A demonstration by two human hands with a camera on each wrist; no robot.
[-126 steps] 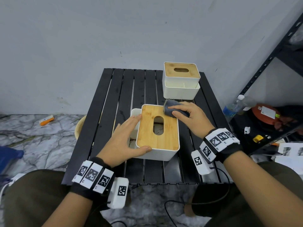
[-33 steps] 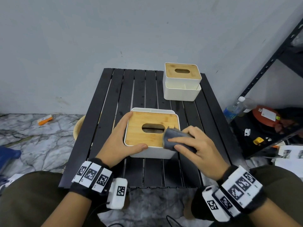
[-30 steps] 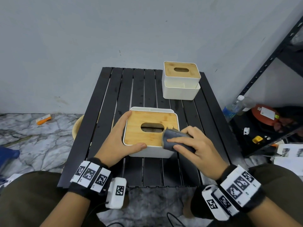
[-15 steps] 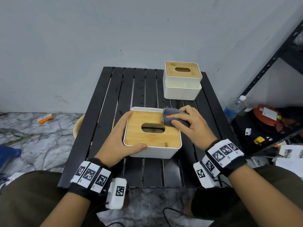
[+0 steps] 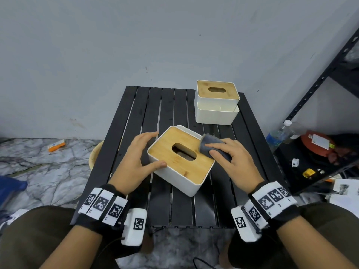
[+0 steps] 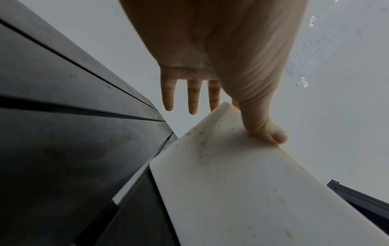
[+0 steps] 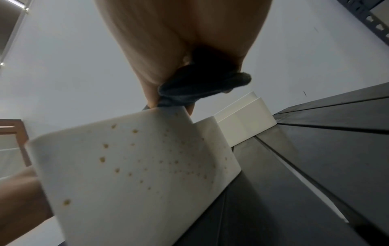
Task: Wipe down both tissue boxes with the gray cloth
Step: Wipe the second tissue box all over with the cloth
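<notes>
At left, our left hand (image 5: 136, 162) has its grip spread wide: the fingers (image 6: 169, 94) lie straight beside the near tissue box (image 5: 180, 160), and only the thumb (image 6: 264, 131) presses its white side wall near the left corner. That box is white with a bamboo lid and an oval slot, and it sits turned at an angle near the middle of the black slatted counter (image 5: 147, 113). In the wrist views we see small brown specks scattered over its white walls (image 7: 136, 166).

At the box's right edge, the gray cloth (image 5: 212, 147) is bunched into a dark wad and rests on the lid beside the slot. Our right hand (image 5: 235, 162) has its grip clamped on the cloth, thumb and fingers curled round it and pressing it against the wood.

Farther right, the second tissue box (image 5: 216, 102), also white with a bamboo lid, stands at the far right corner of the counter, well apart from both hands.
</notes>
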